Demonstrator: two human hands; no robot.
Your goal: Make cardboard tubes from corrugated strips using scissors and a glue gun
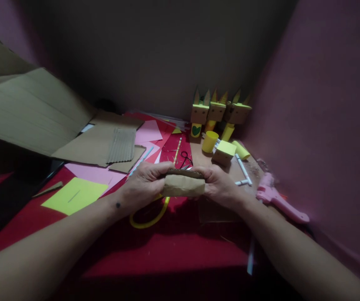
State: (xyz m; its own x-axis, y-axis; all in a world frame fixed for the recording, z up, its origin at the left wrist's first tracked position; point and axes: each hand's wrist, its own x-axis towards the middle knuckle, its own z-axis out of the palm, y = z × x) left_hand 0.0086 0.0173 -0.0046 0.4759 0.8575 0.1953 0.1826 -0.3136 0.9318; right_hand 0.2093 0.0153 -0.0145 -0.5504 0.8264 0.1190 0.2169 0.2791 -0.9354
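A small brown cardboard piece (184, 186), with a corrugated edge on top, is held up over the red table. My left hand (145, 179) grips its left end, thumb along the top. Its right end is in my right hand (216, 184), fingers closed round it. Yellow scissor handles (150, 225) show below my left hand, their blades hidden. Just beyond my hands lie small dark-handled scissors (185, 158) and a yellow pencil (178, 150).
Three cardboard figures (199, 115) stand at the back right. Near them are a yellow paper tube (210, 142) and a small box (224, 152). A pink glue gun (277, 198) lies right. Yellow paper (76, 194) and cardboard sheets (88, 144) lie left.
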